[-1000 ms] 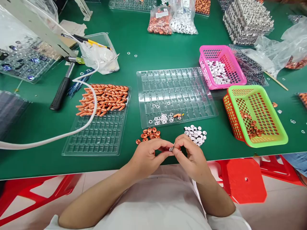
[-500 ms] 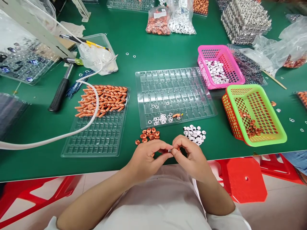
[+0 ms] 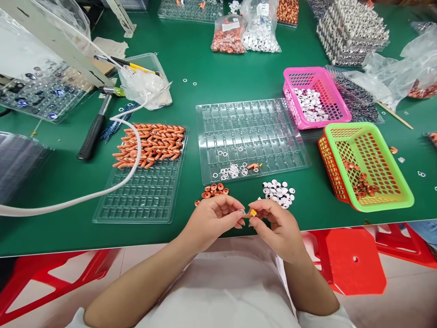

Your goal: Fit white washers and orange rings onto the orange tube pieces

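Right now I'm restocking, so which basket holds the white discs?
The pink basket: white discs lie inside it, whereas the green basket holds copper-coloured pieces.

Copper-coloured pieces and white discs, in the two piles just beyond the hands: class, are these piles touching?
Apart. The head view shows bare green tabletop between the copper-coloured pieces and the white discs.

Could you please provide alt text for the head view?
A person's bare left hand and right hand pinch tiny yellow and silvery parts over a green tabletop. Beyond lie copper-coloured discs, white discs, a clear plastic tray bearing white rings, and a pink plastic basket.
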`<state>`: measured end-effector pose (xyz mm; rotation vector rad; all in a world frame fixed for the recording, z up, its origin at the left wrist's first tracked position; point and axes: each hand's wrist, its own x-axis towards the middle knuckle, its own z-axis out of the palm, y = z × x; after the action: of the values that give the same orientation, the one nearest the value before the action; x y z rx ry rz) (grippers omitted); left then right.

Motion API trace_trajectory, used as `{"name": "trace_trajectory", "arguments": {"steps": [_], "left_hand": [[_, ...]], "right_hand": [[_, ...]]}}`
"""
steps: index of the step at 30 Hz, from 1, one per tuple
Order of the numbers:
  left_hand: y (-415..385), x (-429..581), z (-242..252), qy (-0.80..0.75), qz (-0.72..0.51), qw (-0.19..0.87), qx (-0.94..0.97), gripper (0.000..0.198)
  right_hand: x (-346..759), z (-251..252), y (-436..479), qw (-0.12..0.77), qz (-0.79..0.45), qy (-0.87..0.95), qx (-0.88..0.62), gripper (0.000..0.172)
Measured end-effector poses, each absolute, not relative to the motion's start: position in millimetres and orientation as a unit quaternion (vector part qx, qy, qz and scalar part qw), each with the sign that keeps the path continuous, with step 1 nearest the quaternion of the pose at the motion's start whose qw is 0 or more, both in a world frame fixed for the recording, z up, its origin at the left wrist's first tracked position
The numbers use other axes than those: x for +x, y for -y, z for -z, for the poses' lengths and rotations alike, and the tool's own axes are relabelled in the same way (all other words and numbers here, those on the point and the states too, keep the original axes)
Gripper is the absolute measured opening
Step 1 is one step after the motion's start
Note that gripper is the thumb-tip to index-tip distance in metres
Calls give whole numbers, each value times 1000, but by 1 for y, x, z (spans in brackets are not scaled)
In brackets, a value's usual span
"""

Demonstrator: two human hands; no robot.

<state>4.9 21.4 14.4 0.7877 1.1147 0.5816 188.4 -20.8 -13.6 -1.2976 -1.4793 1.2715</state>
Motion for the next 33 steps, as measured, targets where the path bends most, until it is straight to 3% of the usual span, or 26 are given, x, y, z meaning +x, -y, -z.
{"name": "trace_trajectory", "arguments": {"steps": [26, 31, 33], "left_hand": [[-14, 6, -2, -536, -288, 670, 425, 3], [-14, 6, -4, -536, -279, 654, 455, 7], [-13, 5, -5, -532, -271, 635, 490, 11]], "right_hand": [[180, 24, 25, 376, -519, 569, -515, 18], [181, 17, 22, 392, -492, 595, -501, 36], [181, 14, 20, 400, -465, 614, -498, 35]]}}
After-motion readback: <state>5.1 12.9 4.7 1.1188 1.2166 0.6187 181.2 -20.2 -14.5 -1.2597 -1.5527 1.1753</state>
